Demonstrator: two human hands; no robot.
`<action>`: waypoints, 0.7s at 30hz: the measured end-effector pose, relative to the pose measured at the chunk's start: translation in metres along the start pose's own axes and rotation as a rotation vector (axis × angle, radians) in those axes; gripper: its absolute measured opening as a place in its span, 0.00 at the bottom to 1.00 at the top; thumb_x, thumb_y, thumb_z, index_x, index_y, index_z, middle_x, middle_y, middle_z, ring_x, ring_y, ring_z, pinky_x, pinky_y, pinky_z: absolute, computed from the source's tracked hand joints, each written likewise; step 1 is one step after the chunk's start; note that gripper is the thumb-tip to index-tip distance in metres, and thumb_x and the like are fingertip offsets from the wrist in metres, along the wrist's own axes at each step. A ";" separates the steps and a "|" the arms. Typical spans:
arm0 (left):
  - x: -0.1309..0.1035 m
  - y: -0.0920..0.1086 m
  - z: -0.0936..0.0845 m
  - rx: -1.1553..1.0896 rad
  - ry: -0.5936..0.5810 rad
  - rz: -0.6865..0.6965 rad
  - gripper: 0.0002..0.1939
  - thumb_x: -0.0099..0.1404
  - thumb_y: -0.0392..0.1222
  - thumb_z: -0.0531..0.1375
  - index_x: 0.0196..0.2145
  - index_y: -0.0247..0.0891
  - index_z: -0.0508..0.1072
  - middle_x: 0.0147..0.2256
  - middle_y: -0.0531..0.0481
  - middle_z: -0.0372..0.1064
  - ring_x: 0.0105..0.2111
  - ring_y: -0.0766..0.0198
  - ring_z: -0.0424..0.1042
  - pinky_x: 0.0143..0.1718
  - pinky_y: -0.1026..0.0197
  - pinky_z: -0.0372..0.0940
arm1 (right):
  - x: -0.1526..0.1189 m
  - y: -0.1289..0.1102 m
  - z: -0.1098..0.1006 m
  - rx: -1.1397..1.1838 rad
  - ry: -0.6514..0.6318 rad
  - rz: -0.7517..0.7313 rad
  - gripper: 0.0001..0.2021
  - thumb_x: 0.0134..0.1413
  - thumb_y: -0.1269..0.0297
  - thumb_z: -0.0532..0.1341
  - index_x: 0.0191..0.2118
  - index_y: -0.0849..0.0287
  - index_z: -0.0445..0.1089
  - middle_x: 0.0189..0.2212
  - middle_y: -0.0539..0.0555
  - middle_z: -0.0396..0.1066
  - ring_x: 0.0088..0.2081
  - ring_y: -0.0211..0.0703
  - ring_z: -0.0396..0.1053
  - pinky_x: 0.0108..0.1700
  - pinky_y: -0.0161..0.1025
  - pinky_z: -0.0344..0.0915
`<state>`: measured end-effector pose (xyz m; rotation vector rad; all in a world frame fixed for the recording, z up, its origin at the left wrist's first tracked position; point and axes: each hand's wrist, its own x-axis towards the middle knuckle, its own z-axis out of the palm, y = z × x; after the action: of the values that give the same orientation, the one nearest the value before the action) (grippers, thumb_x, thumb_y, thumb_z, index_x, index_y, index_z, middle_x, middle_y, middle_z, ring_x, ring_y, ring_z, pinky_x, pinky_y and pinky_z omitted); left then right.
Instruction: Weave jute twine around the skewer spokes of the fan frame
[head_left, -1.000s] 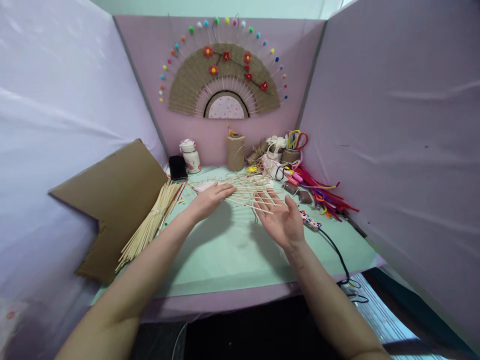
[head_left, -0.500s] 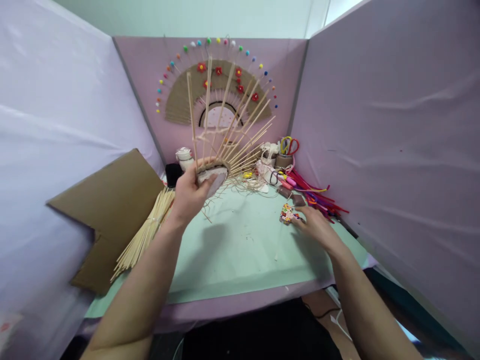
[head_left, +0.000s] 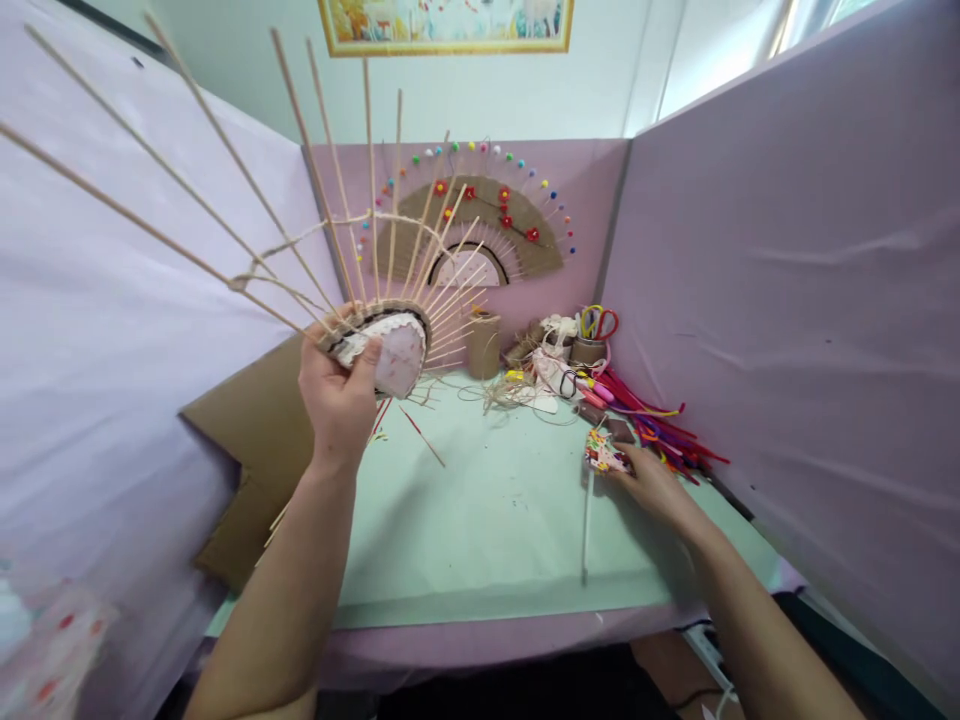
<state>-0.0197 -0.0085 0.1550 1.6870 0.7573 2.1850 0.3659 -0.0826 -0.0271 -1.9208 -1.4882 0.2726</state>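
My left hand [head_left: 336,385] grips a half-round fan base [head_left: 401,360], its thumb pressed on the pale spotted face. Thin bamboo sticks [head_left: 367,180] spread out from the base like ribs, and a strand of twine [head_left: 300,237] runs across several of them. The frame is held up above the table, tilted to the left. Low over the table's right side, my right hand [head_left: 649,480] has its fingers closed at the edge of a small multicoloured patterned item [head_left: 602,452]. A thin white strip [head_left: 586,530] extends from it toward me; its kind is unclear.
A finished-looking fan [head_left: 480,215] ringed by coloured pins hangs on the back panel. Twine [head_left: 517,390], a cardboard tube [head_left: 484,345], scissors [head_left: 598,322] and pipe cleaners [head_left: 667,430] lie at the back right. Cardboard [head_left: 255,440] leans at left. A red stick [head_left: 422,436] lies mid-table.
My left hand has moved left and turned the fan frame, so its ribs spread further left. The view has tilted up. The white strip now shows longer below the patterned item.
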 end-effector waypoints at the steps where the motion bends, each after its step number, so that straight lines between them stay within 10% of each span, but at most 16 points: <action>1: -0.002 -0.004 -0.001 0.003 0.012 -0.006 0.20 0.61 0.44 0.67 0.50 0.41 0.70 0.52 0.47 0.70 0.56 0.58 0.69 0.61 0.57 0.61 | -0.002 -0.005 -0.005 0.131 0.018 -0.012 0.21 0.42 0.59 0.68 0.45 0.59 0.76 0.46 0.63 0.77 0.47 0.62 0.73 0.48 0.51 0.67; 10: -0.032 -0.075 0.023 -0.063 0.010 -0.191 0.20 0.59 0.45 0.68 0.47 0.40 0.72 0.48 0.45 0.74 0.52 0.57 0.72 0.58 0.56 0.63 | -0.024 -0.127 -0.026 1.318 -0.131 0.057 0.16 0.40 0.52 0.71 0.33 0.57 0.75 0.31 0.55 0.72 0.28 0.39 0.64 0.21 0.34 0.57; 21: -0.037 -0.081 0.024 -0.161 0.205 -0.114 0.22 0.60 0.49 0.66 0.49 0.39 0.70 0.48 0.44 0.74 0.49 0.58 0.75 0.54 0.55 0.67 | -0.009 -0.284 0.010 1.249 -0.481 -0.379 0.21 0.45 0.47 0.70 0.28 0.59 0.65 0.20 0.44 0.56 0.20 0.29 0.49 0.19 0.31 0.46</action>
<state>0.0055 0.0449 0.0843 1.3254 0.6871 2.2948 0.1380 -0.0546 0.1406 -0.5790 -1.3651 1.2008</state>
